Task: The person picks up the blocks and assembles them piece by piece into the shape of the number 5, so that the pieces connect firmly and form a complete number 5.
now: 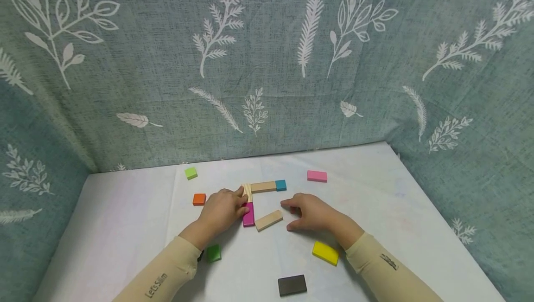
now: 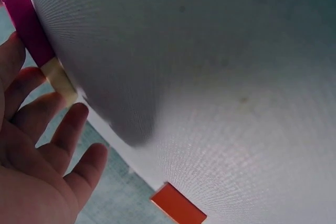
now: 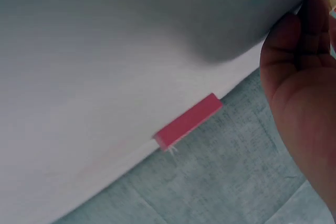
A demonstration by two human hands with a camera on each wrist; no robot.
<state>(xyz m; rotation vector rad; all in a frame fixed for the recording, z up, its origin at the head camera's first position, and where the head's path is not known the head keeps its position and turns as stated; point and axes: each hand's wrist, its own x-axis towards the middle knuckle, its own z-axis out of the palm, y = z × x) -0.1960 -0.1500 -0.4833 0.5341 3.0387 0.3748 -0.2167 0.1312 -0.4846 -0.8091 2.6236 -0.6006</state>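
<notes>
My left hand (image 1: 222,207) lies along the left side of a magenta block (image 1: 248,217) and a pale wooden block (image 1: 249,192) set end to end. Its thumb touches the magenta block and a fingertip rests at the pale one; in the left wrist view the other fingers (image 2: 89,169) spread loosely. From the pale block's far end, a second wooden block (image 1: 263,187) runs right to a blue block (image 1: 281,185). A third wooden block (image 1: 269,220) lies slanted beside the magenta one. Right of it, my right hand (image 1: 310,213) hovers with thumb and fingers apart, holding nothing.
Loose blocks surround the hands: lime (image 1: 191,173), orange (image 1: 199,199) and green (image 1: 214,253) on the left, pink (image 1: 317,176), yellow (image 1: 325,253) and black (image 1: 292,285) on the right. Leaf-patterned cloth (image 1: 275,61) walls in the white tabletop (image 1: 375,181).
</notes>
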